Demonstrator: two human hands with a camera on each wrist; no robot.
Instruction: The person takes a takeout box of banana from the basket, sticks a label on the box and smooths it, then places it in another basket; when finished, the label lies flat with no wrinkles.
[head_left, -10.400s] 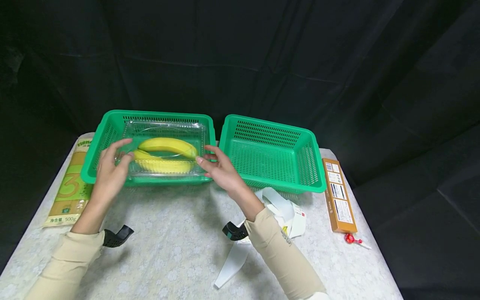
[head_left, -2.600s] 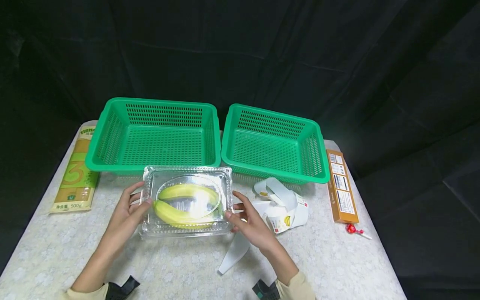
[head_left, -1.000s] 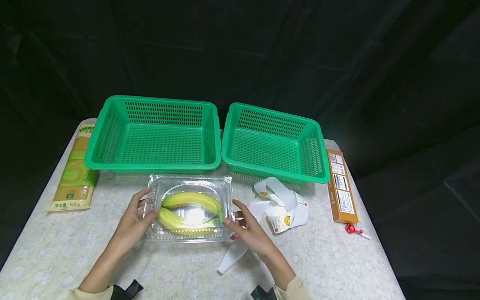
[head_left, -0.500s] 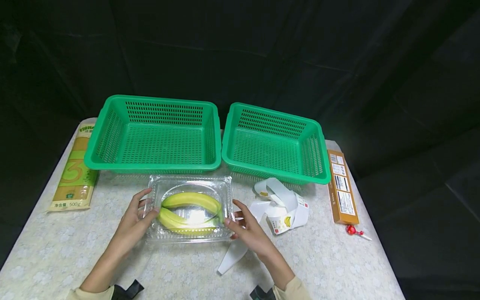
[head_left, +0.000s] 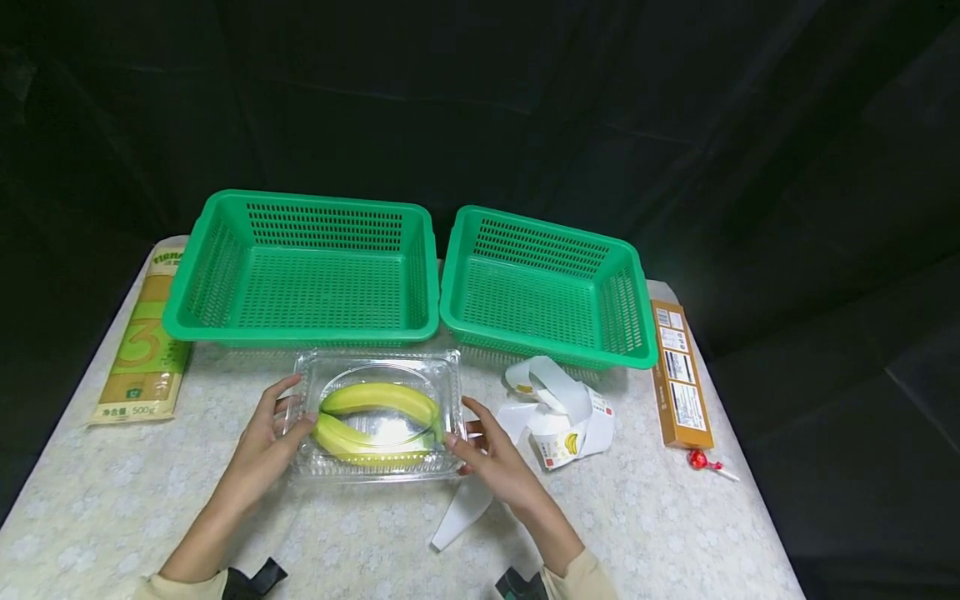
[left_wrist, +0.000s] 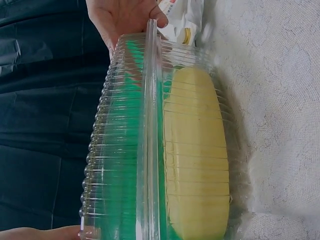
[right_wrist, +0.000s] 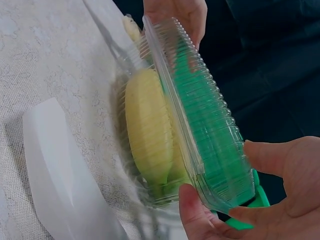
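A clear plastic clamshell box (head_left: pixel 378 477) with its lid down sits on the cloth in front of the left basket. Two yellow bananas (head_left: pixel 393 400) lie inside it. My left hand (head_left: pixel 264 446) holds the box's left end, thumb towards the near corner. At the opposite end, my right hand (head_left: pixel 501 462) holds the box with thumb and fingers. The right wrist view shows the right hand (right_wrist: pixel 280 195) with its fingers spread about the corner and rim. In the left wrist view the box's ribbed side (left_wrist: pixel 115 145) and closed rim stand near the camera.
Two green baskets, left (head_left: pixel 300 336) and right (head_left: pixel 555 354), stand side by side behind the box. A crumpled white strip of banana labels (head_left: pixel 562 417) lies right of my right hand. A noodle packet (head_left: pixel 142 350) lies far left; an orange box (head_left: pixel 682 375) and red lollipop (head_left: pixel 699 459) lie right.
Ten seconds ago the box with the bananas was at the left basket; both hands have brought it out and down onto the cloth. Over the last second nothing visibly moves.
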